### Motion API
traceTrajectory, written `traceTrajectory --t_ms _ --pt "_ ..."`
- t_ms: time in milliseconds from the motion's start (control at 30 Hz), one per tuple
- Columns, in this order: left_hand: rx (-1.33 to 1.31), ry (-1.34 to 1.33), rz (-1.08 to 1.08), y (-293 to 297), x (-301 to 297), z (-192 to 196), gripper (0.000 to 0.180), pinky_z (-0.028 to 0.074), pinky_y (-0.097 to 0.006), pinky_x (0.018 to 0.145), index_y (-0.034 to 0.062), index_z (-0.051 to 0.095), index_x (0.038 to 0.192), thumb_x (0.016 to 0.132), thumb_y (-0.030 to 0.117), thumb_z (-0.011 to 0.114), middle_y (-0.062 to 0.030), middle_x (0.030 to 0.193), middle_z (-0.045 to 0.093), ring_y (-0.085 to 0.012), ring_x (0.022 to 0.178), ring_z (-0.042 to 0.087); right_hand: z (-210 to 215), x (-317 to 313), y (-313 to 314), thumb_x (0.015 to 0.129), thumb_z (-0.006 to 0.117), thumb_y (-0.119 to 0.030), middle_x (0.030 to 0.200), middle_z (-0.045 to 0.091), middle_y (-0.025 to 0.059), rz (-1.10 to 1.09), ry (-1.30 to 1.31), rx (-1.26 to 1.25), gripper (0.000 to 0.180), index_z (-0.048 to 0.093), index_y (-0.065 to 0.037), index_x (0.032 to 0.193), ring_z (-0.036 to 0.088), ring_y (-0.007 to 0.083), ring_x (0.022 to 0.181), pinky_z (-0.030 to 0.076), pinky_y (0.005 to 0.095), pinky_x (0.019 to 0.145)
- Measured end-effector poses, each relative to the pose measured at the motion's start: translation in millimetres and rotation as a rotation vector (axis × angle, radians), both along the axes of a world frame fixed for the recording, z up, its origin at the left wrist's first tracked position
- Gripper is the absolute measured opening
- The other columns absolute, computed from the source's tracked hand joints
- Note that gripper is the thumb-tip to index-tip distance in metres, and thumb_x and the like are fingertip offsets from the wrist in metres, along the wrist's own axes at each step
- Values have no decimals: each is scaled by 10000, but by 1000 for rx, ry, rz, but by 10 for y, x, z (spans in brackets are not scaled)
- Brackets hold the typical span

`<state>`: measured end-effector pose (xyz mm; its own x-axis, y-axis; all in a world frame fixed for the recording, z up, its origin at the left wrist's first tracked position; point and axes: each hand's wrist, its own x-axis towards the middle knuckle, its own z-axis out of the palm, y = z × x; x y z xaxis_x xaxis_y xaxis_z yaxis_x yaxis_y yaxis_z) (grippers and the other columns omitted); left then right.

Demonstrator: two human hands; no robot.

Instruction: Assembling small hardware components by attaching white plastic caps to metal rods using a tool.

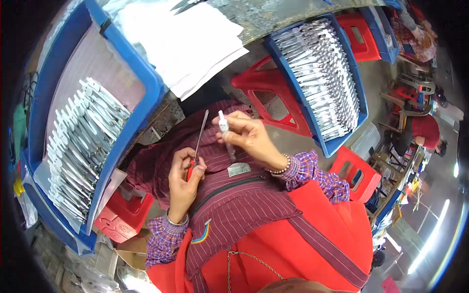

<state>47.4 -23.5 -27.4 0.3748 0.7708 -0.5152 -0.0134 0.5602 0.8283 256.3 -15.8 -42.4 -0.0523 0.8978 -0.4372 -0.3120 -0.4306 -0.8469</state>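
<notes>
My left hand [184,183] is closed around the red handle of a screwdriver [200,136], its long thin metal shaft pointing up and away from me. Just to the right, my right hand [249,136] pinches a slim pen-like piece [223,122] between thumb and fingers. That piece has a white narrow tip at the top and a clear lower part hanging below the fingers. The screwdriver and the piece are apart. Both hands are over my lap, above a dark red striped apron [244,195].
At left stands a blue tray [154,90] with rows of slim white and grey pen-like pieces [83,146]. Another blue tray [362,117], densely filled, rests over red stools [273,93] at right. White paper sheets [185,44] lie on the worktable [273,17] ahead. Other people sit farther right.
</notes>
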Motion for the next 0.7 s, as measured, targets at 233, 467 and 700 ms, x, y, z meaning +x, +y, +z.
traceTrajectory --t_ms 233,467,700 --pt "165 12 24 121 302 -37 320 455 -197 722 14 461 1091 813 -82 587 -38 925 567 -65 821 536 -1 -105 -58 870 611 -6 935 568 15 14 115 -101 180 663 45 1034 579 91 849 466 220 736" --pt "188 44 62 105 382 -23 340 465 -200 740 12 465 1093 800 -101 594 -38 929 570 -73 841 551 -79 -112 -83 844 642 3 907 564 25 34 48 1 162 658 58 994 618 123 810 493 230 704" --pt "211 73 87 89 389 -35 338 468 -199 726 8 469 1071 786 -110 606 -41 937 579 -72 822 565 -68 -102 -103 721 719 -44 828 613 84 50 -218 199 232 694 1 948 588 178 786 470 289 692"
